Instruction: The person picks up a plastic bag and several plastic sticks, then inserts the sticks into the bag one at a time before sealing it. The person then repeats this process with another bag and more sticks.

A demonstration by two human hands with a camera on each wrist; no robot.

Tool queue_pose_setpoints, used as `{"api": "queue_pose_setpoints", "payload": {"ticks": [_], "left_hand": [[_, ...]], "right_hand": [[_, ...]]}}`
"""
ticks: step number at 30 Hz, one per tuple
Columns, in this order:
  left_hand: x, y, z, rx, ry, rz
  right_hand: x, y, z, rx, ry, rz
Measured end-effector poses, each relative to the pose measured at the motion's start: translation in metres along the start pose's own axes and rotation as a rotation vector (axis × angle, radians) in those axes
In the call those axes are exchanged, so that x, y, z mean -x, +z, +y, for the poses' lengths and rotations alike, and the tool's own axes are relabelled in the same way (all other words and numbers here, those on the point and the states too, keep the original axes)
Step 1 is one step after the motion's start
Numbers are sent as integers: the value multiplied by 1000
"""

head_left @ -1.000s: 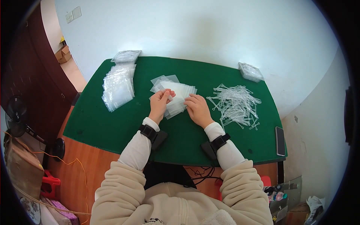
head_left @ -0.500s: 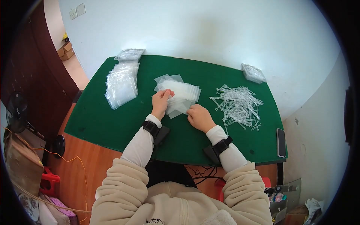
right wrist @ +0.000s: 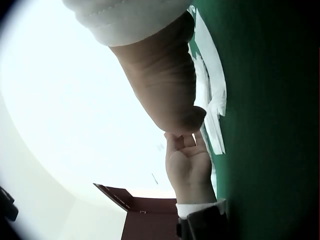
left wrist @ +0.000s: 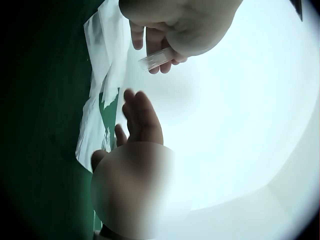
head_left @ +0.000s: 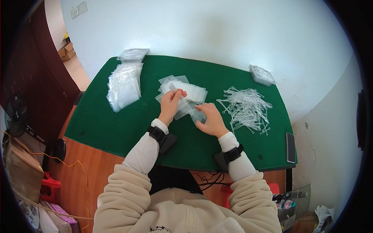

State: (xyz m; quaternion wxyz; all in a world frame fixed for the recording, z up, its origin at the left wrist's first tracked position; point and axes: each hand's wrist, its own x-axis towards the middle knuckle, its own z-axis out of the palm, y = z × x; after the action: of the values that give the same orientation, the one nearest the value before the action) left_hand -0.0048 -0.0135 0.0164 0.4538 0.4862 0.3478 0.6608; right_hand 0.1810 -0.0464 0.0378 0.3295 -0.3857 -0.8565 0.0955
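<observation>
On the green table, a loose pile of clear plastic bags (head_left: 197,93) lies in front of both hands. My left hand (head_left: 169,106) is over its near left side, thumb and fingers pinching a narrow clear plastic piece (left wrist: 156,60). Whether that piece is a folded bag I cannot tell. My right hand (head_left: 213,119) reaches over the pile's near right corner with its thumb apart from the fingers. A single bag (head_left: 198,115) shows between that thumb and the fingertips. In the left wrist view, the right hand's fingers (left wrist: 147,117) look nearly straight.
At the left, a fanned stack of clear bags (head_left: 124,87) lies before a filled clear packet (head_left: 133,55). To the right is a heap of clear plastic sticks with ringed ends (head_left: 246,110). Behind it sits another packet (head_left: 262,75). A phone (head_left: 290,147) lies near the right edge.
The right hand's fingers were gathered at the pile's near corner and are now spread, with a bag showing between them. The left hand has tilted up slightly, its clear piece showing above the fingers.
</observation>
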Motion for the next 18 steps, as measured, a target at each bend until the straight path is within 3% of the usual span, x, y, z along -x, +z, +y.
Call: {"api": "queue_pose_setpoints", "payload": {"ticks": [1, 2, 5, 6, 9, 14, 17, 18], "left_hand": [[2, 2, 2, 9, -15, -23], [3, 4, 0, 9, -17, -29], [7, 7, -5, 35, -96, -84], [8, 6, -5, 33, -96, -86], [7, 6, -5, 42, -141, -65], [8, 7, -6, 98, -162, -64], [8, 7, -7, 86, -169, -74], [8, 8, -8, 86, -170, -76]], "right_hand": [[1, 3, 8, -19, -203, 84], [3, 4, 9, -17, -198, 88], [7, 10, 10, -30, -91, -172], [7, 10, 12, -31, -91, -169], [5, -5, 10, -30, 55, -376], [9, -18, 10, -34, 147, -384], [11, -6, 21, -9, -84, -151], [12, -3, 24, -8, -82, -150]]}}
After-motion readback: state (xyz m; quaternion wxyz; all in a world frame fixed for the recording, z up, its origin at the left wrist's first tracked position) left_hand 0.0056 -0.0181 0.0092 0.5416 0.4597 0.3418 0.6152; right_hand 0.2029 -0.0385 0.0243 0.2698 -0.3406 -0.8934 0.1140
